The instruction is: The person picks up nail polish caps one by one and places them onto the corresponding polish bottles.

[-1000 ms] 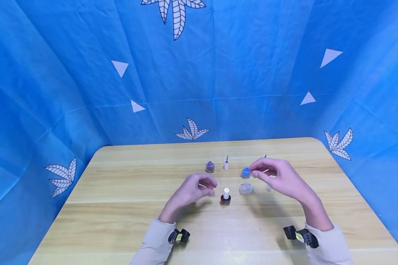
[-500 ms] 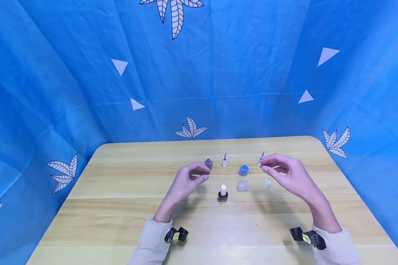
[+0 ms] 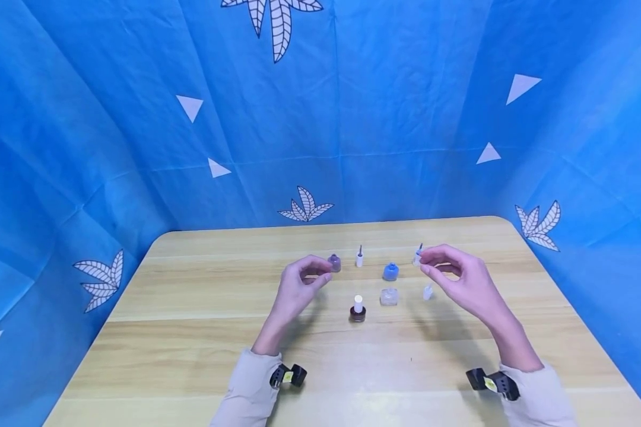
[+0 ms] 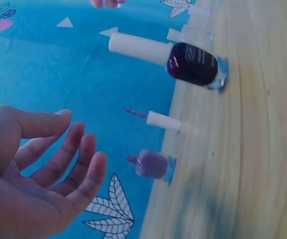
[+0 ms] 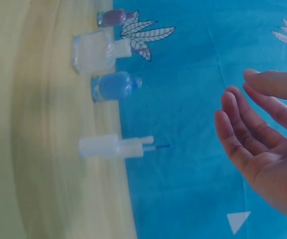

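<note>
My left hand (image 3: 299,284) hovers with loosely bent fingers close to the purple nail polish bottle (image 3: 334,263), which is uncapped. In the left wrist view nothing lies between its thumb and fingers (image 4: 86,181). My right hand (image 3: 463,281) hangs in the air at the right, also holding nothing, its fingertips near a white cap with a blue brush (image 3: 417,259) standing brush up. An uncapped blue polish bottle (image 3: 390,272) stands between the hands. Nearer me are a clear bottle (image 3: 389,297) and a capped dark red polish bottle (image 3: 358,314).
A white cap with a purple brush (image 3: 359,260) stands upright beside the purple bottle. Another white cap (image 3: 428,293) stands right of the clear bottle. Blue printed cloth (image 3: 256,130) hangs behind and beside the wooden table (image 3: 187,284).
My left hand has moved away from the dark red bottle, back toward the purple one. My right hand has drawn away from the blue bottle, to the right. The bottles stay put.
</note>
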A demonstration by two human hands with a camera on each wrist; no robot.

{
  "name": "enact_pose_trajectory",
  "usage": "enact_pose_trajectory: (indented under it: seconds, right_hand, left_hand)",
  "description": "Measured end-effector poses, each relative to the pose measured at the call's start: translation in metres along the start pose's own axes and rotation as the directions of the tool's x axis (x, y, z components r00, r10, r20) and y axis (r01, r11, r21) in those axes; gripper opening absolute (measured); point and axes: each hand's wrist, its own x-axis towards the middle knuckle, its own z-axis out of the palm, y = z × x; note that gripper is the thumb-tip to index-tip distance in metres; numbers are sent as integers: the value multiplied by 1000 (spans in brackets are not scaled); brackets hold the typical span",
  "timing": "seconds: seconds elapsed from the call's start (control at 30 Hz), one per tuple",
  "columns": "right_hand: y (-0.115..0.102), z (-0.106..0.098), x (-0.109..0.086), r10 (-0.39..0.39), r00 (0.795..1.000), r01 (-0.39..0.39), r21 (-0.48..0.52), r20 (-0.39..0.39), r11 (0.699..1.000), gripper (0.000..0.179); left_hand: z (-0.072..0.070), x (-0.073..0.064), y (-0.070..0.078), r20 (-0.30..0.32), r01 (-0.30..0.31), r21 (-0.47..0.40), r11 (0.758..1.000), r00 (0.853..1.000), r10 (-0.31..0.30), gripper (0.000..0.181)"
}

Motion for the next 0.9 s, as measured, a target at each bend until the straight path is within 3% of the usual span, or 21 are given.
enact_pose_trajectory:
  seconds: [0.2, 0.33, 0.5, 0.7, 0.8, 0.9]
  right_hand:
    - [12, -9, -10, -8, 1000, 7, -19, -27, 1000, 22]
    - [19, -13, -15, -18, 999, 17, -32, -46, 999, 27]
    - [29, -10, -18, -18, 998, 17, -14, -56, 1000, 31]
    - [39, -9, -23, 11, 999, -12, -22, -45, 1000, 35]
    - [43, -9, -26, 36, 999, -37, -25, -29, 999, 36]
    - [48, -10, -29, 65, 998, -65, -31, -2, 997, 39]
  left_hand:
    - [13, -4, 21, 7, -55, -64, 996, 998, 56, 16]
    - [29, -4, 37, 68, -102, -42, 994, 992, 105, 18]
    - [49, 1, 37, 155, -143, 76, 987, 979, 130, 23]
    - [66, 6, 32, 210, -133, 228, 965, 974, 84, 27]
    - [72, 8, 33, 236, -135, 314, 940, 970, 60, 30]
    - [78, 11, 35, 264, -140, 419, 897, 964, 28, 33]
